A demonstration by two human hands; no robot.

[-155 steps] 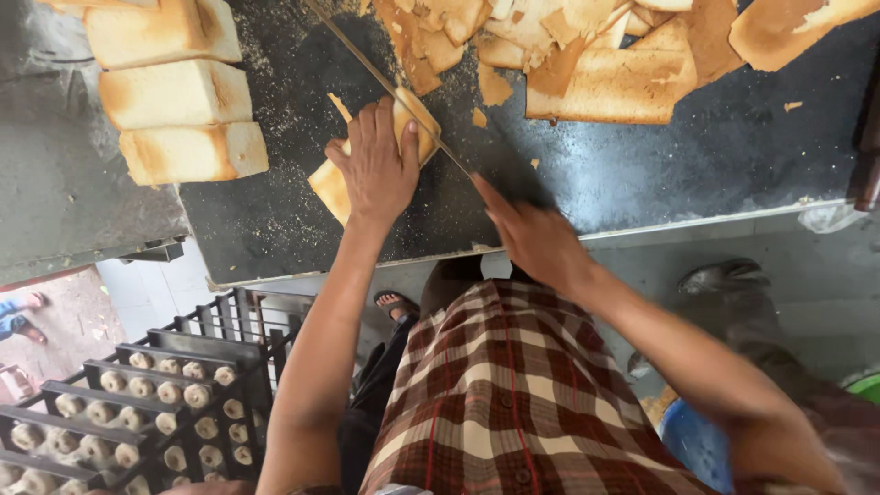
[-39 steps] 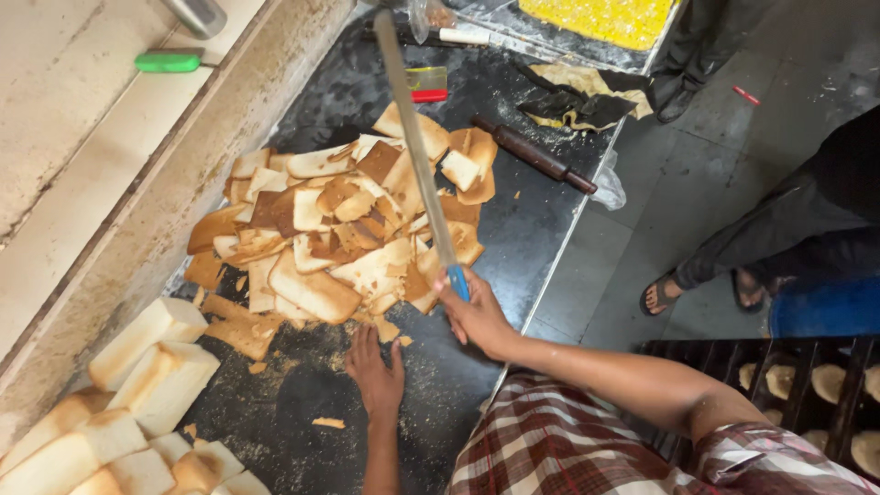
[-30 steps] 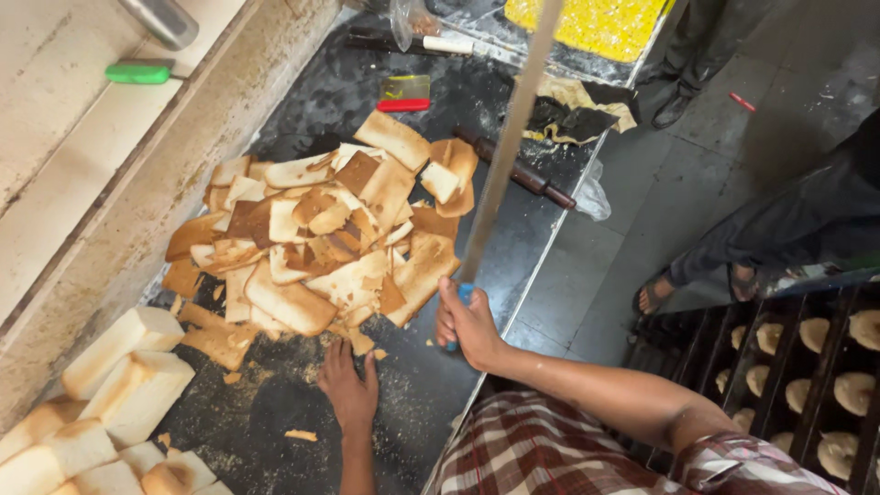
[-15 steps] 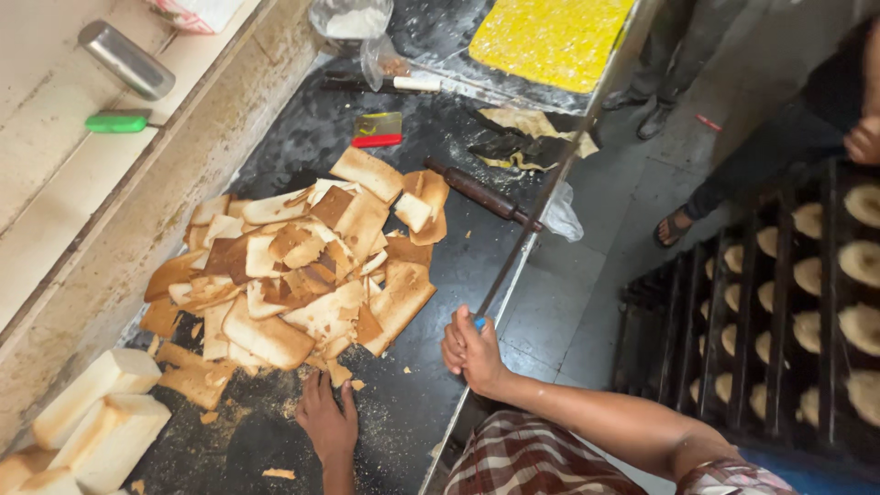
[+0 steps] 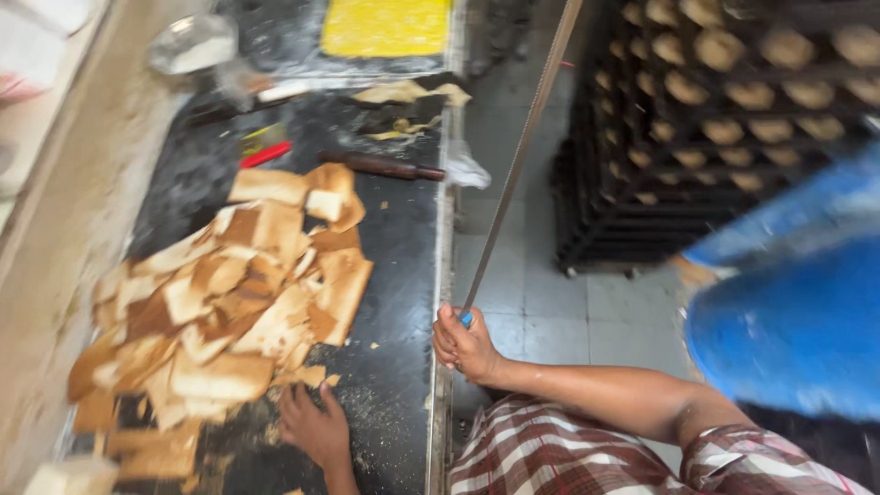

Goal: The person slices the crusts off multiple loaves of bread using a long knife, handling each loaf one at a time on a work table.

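Dark, crumb-strewn worktop [image 5: 403, 275] runs along a tiled floor, with one rack of buns [image 5: 724, 119] beyond the aisle. Right hand [image 5: 466, 344] is closed around the blue handle of one long bread knife [image 5: 521, 156], blade raised steeply over the table edge. Left hand [image 5: 314, 426] lies flat and open on the worktop, touching one heap of bread crust slices [image 5: 229, 293]. Farther off lie one rolling pin [image 5: 380, 166] and one yellow sheet cake [image 5: 385, 26].
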